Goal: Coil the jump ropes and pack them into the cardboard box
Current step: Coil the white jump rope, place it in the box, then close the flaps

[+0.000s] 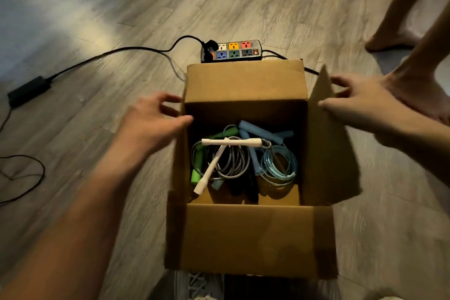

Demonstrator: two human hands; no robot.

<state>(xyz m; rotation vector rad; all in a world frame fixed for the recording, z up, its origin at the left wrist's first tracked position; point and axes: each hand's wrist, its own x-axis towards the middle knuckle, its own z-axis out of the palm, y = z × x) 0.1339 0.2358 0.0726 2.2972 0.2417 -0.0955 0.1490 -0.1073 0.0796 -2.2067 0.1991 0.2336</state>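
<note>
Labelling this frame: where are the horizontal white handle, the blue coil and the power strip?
horizontal white handle [231, 142]: head view, mid-shaft.
blue coil [293, 165]: head view, right loops.
power strip [232, 50]: head view, socket face.

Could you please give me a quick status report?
Left hand at cardboard box left wall, grip unclear. Right hand pinches right flap. Coiled jump ropes inside. Nothing in the way.

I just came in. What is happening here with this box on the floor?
A person works at an open cardboard box on the wooden floor. Coiled jump ropes with white, green, blue and black handles already lie inside. The left hand grips the box's left edge, thumb inside; the right hand pinches the upright right flap. The flaps probably get closed next. A power strip lies behind the box, and another person's bare feet stand at the right.
</note>
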